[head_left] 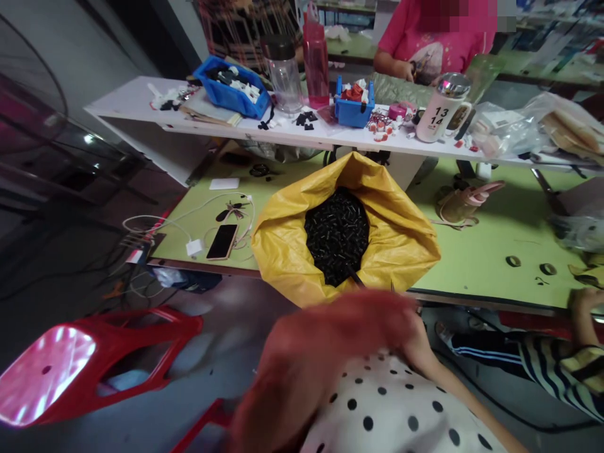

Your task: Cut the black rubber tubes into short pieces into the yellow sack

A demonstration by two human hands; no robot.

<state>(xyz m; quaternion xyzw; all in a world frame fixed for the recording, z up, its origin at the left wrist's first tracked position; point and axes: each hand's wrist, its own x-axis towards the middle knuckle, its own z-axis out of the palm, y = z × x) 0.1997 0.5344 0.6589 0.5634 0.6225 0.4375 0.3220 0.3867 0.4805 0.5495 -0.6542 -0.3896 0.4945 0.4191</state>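
A yellow woven sack (401,242) stands with its mouth folded wide at the table's front edge. Inside it lies a mass of small, short black pieces (337,233). Close to the sack's near rim is my left hand (349,318), smeared by motion, so its fingers cannot be made out. My right hand (415,333) is beside it, mostly hidden behind the left, and its fingers do not show. A thin dark stick-like piece (353,275) pokes up just beyond my hands; I cannot tell whether either hand holds it.
A phone (222,241), keys (232,211) and a white cable lie left on the green table (491,251). The white shelf (302,133) holds blue bins (231,88), bottles and small parts. A red stool (117,352) stands at left. Other people sit opposite and at right.
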